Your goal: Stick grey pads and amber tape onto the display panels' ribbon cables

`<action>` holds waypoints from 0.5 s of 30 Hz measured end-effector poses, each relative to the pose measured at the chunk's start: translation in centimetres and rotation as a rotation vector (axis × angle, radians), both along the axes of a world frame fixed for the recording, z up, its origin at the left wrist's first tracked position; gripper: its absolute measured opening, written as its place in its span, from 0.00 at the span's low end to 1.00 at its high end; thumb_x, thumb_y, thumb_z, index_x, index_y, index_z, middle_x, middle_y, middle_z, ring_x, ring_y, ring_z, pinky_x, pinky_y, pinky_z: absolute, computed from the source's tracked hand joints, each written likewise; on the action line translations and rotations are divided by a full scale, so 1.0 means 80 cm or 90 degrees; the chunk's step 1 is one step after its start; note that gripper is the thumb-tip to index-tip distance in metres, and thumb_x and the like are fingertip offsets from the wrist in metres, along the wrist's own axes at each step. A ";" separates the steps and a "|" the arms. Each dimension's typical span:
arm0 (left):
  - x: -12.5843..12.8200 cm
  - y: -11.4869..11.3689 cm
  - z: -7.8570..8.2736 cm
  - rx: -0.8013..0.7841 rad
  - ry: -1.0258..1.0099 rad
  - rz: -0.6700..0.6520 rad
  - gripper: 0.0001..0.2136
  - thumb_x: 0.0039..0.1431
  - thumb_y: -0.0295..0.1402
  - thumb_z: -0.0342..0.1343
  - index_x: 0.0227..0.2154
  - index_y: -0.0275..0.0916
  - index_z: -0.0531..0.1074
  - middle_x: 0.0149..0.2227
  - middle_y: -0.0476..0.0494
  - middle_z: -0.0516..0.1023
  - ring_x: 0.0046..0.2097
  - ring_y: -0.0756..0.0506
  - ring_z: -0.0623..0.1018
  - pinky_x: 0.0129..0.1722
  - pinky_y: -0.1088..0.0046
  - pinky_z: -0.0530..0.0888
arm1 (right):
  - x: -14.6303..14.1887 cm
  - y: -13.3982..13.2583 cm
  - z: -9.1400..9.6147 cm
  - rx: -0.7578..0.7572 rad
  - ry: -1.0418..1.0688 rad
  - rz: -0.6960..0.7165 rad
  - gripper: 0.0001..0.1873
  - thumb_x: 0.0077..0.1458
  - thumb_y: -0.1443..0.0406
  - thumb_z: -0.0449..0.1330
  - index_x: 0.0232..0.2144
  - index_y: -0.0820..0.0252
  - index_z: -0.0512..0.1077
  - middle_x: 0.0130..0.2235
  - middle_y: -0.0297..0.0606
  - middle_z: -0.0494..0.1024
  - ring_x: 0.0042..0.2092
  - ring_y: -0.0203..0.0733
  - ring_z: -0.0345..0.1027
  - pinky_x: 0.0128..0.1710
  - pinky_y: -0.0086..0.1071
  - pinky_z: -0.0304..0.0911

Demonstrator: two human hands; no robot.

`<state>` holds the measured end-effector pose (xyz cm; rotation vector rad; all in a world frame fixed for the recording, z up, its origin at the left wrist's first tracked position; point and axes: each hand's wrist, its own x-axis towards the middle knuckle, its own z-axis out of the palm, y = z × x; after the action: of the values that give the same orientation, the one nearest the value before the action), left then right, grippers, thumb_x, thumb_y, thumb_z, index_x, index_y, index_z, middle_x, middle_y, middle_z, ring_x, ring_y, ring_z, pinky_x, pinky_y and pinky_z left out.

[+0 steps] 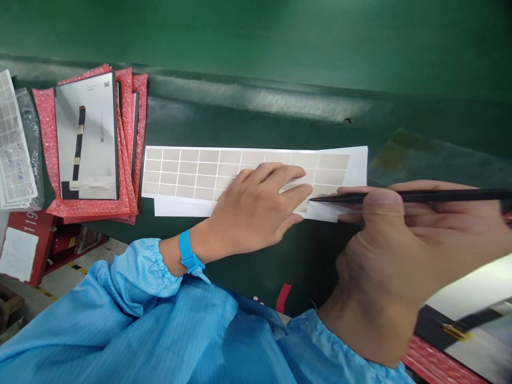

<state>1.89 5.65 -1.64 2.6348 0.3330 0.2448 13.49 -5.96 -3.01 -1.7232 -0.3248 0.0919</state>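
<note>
My left hand lies flat with its fingers spread on a white sheet of pale grey rectangular labels. A blue band is around its wrist. Between the thumb and fingers of my right hand, black pointed tweezers are held, tip to the left. That tip meets the label sheet near its lower right part, just beside my left fingertips. Another white paper shows under the sheet's lower edge.
At left, flat panels lie stacked with pink bubble bags. More label sheets are at the far left edge. Another panel on pink bubble wrap is at lower right. A clear film lies on the green mat.
</note>
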 end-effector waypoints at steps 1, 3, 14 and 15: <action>0.000 0.000 0.000 0.001 -0.001 0.001 0.13 0.67 0.35 0.61 0.52 0.39 0.76 0.60 0.42 0.74 0.63 0.39 0.69 0.58 0.61 0.69 | 0.000 0.000 0.000 -0.002 0.001 0.001 0.10 0.46 0.65 0.64 0.32 0.62 0.70 0.29 0.39 0.75 0.31 0.48 0.75 0.21 0.29 0.64; 0.000 -0.001 -0.001 0.002 -0.006 0.002 0.13 0.67 0.35 0.61 0.52 0.39 0.76 0.60 0.42 0.74 0.63 0.39 0.69 0.57 0.61 0.69 | 0.000 0.000 0.001 -0.002 0.007 0.001 0.10 0.45 0.65 0.64 0.32 0.63 0.71 0.29 0.40 0.75 0.31 0.48 0.75 0.21 0.29 0.65; 0.001 0.000 -0.003 0.007 -0.004 0.001 0.13 0.67 0.35 0.61 0.52 0.39 0.76 0.60 0.42 0.73 0.63 0.39 0.69 0.59 0.61 0.70 | 0.000 0.002 0.000 -0.006 0.005 -0.012 0.10 0.45 0.64 0.63 0.32 0.61 0.70 0.28 0.39 0.74 0.31 0.51 0.75 0.19 0.31 0.63; 0.001 -0.001 -0.003 0.006 -0.002 0.000 0.13 0.67 0.35 0.61 0.52 0.39 0.76 0.60 0.42 0.73 0.63 0.39 0.69 0.59 0.61 0.70 | 0.000 0.003 0.001 -0.012 0.006 -0.008 0.10 0.44 0.64 0.63 0.31 0.61 0.70 0.28 0.40 0.75 0.31 0.50 0.75 0.20 0.31 0.63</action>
<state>1.93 5.60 -1.84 2.6440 0.3319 0.2518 13.47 -5.74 -2.94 -1.7424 -0.3067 0.0931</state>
